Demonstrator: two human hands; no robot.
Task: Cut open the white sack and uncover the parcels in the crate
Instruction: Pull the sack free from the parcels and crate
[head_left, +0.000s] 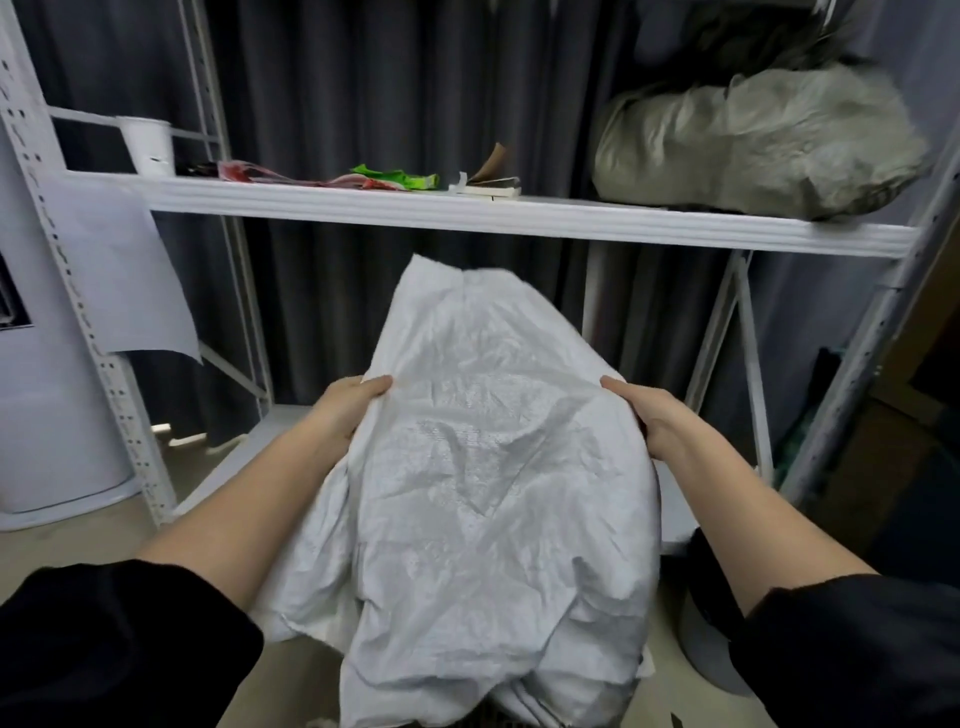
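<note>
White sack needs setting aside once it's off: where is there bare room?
Both hands grip the white sack. The shelf is bare between the cardboard scrap and grey bundle; its left part is crowded with wrappers and a cup.

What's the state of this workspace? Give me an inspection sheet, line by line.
Surface: pale floor in front of a white metal rack.
Job's things: white sack, crumpled, held up in front of the rack; no cut visible; crate and parcels not visible.
Clutter: on the shelf, a white cup, red and green wrappers, a small flat stack, a grey bundle.
Grips: left hand grips the sack's left edge; right hand grips its right edge.
Cables: nothing seen.
Surroundings: dark curtain behind the rack; paper sheet hanging on its left post.
</note>
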